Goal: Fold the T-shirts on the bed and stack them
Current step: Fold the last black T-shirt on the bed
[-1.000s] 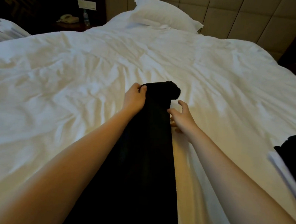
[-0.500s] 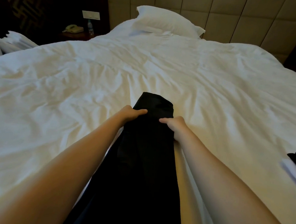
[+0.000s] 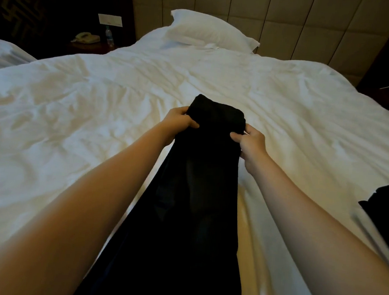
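A black T-shirt (image 3: 192,193), folded into a long narrow strip, lies lengthwise on the white bed (image 3: 75,127) and runs from the near edge to the middle. My left hand (image 3: 179,121) grips the strip's left edge near its far end, thumb on top. My right hand (image 3: 249,142) grips the right edge opposite, fingers curled over the cloth. The far end of the shirt bunches up between both hands. More dark clothing (image 3: 382,206) lies at the right edge of the bed, partly cut off.
A white pillow (image 3: 211,31) lies at the head of the bed against a padded headboard. A nightstand at the back left holds a telephone (image 3: 86,37) and a water bottle (image 3: 109,35). White folded linen (image 3: 6,53) sits at the far left.
Both hands slid back along the strip and closed on its two edges. The right hand, open a second ago, now holds the cloth. The far end has lifted and bunched.
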A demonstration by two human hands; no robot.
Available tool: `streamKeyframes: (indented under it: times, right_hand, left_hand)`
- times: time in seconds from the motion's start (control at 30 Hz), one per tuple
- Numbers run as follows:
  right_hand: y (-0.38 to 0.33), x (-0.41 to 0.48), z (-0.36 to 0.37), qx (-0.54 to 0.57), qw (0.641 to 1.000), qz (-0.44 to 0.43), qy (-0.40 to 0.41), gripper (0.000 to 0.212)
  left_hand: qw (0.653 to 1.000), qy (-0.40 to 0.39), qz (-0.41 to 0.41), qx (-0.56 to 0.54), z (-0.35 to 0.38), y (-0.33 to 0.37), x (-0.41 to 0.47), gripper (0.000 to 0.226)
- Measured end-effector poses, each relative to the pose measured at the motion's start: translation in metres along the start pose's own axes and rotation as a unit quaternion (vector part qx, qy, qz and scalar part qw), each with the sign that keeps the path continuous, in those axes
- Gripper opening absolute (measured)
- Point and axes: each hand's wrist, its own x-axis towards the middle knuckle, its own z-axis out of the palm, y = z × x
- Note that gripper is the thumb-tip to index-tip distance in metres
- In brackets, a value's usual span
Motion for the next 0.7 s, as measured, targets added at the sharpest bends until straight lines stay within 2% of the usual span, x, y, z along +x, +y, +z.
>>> streamKeyframes:
  times: [0.1, 0.17, 0.23, 0.3, 0.33, 0.4, 0.43, 0.47, 0.53, 0.6, 0.63, 0.67, 0.7]
  right_hand:
    - [-0.007, -0.027, -0.010, 0.009, 0.998, -0.050, -0.042, 0.024]
    - [-0.003, -0.047, -0.015, -0.017, 0.995, -0.067, -0.067, 0.017]
    - [0.010, -0.063, -0.018, -0.064, 0.991, -0.084, -0.087, 0.017]
    - [0.025, -0.077, -0.021, -0.155, 0.977, -0.098, -0.107, 0.022]
    - [0.032, -0.082, -0.023, -0.233, 0.959, -0.105, -0.123, 0.029]
    - [0.044, -0.091, -0.024, -0.394, 0.894, -0.129, -0.168, 0.040]
    - [0.047, -0.094, -0.025, -0.436, 0.871, -0.134, -0.180, 0.043]
    - [0.045, -0.097, -0.026, -0.449, 0.866, -0.123, -0.184, 0.046]
    - [0.043, -0.097, -0.022, -0.429, 0.883, -0.091, -0.168, 0.045]
    - [0.039, -0.099, -0.015, -0.339, 0.934, -0.044, -0.102, 0.031]
    - [0.038, -0.101, -0.011, -0.261, 0.964, -0.006, -0.052, 0.020]
    - [0.037, -0.103, -0.006, -0.187, 0.981, 0.054, -0.012, 0.031]
    - [0.036, -0.105, -0.002, -0.134, 0.983, 0.122, 0.002, 0.060]
  left_hand:
    - [0.999, -0.032, 0.024, -0.012, -0.019, 0.000, -0.026, 0.051]
    - [0.998, -0.047, 0.040, -0.002, -0.031, -0.008, -0.048, 0.041]
    - [0.995, -0.056, 0.045, 0.075, -0.040, -0.024, -0.067, 0.026]
    - [0.975, -0.091, 0.037, 0.198, -0.046, -0.042, -0.080, 0.026]
    - [0.954, -0.123, 0.027, 0.271, -0.046, -0.050, -0.086, 0.025]
    - [0.911, -0.161, 0.028, 0.379, -0.044, -0.062, -0.095, 0.031]
    - [0.904, -0.159, 0.028, 0.396, -0.043, -0.064, -0.099, 0.038]
    - [0.906, -0.148, 0.022, 0.396, -0.041, -0.062, -0.103, 0.044]
    - [0.916, -0.115, 0.016, 0.383, -0.039, -0.058, -0.108, 0.050]
    - [0.939, -0.070, 0.005, 0.336, -0.035, -0.055, -0.110, 0.039]
    - [0.955, -0.047, -0.026, 0.292, -0.032, -0.053, -0.111, 0.034]
    - [0.967, -0.039, -0.083, 0.240, -0.028, -0.053, -0.112, 0.049]
    - [0.970, -0.047, -0.151, 0.185, -0.025, -0.053, -0.112, 0.071]
